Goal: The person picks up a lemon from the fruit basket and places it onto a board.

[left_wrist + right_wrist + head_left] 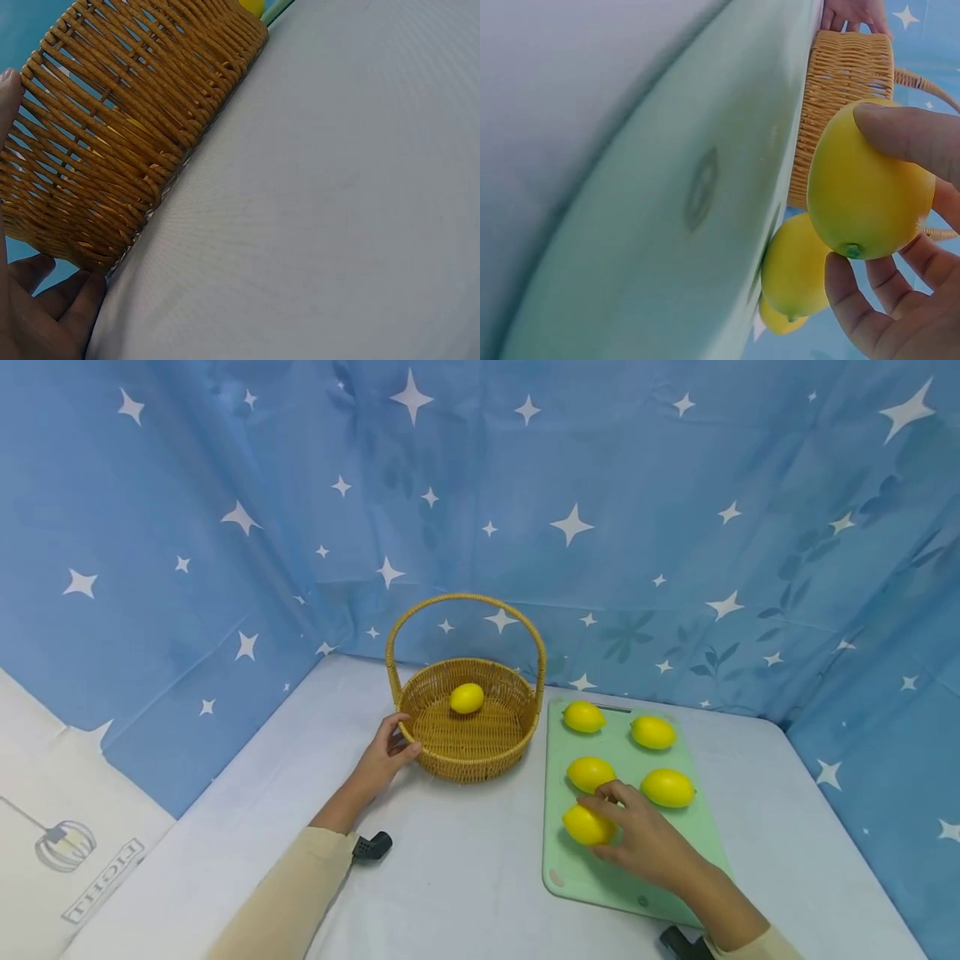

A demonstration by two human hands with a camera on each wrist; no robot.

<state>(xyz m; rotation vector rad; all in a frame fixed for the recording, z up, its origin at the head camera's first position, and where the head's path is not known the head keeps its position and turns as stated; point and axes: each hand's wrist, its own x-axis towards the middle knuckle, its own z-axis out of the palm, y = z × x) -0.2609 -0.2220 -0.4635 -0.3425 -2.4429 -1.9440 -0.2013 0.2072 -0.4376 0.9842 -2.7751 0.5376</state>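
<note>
A wicker basket (467,770) with a tall arched handle stands at the back middle, and one lemon (467,698) lies inside it. My left hand (384,753) holds the basket's left side, thumb at the near rim and fingers round the outer wall. In my right hand (647,837) a yellow lemon (870,180) is pinched between thumb and fingertips, over the near left part of a green cutting board (570,877). The right wrist view shows a gap between this lemon and the board. Other lemons (667,787) lie on the board beyond the hand.
A white cloth (457,877) covers the table. Behind it hangs a blue curtain (480,485) with white stars, which also runs along both sides. Black wrist devices (372,846) sit at the sleeve cuffs. The board lies right of the basket with a narrow strip between them.
</note>
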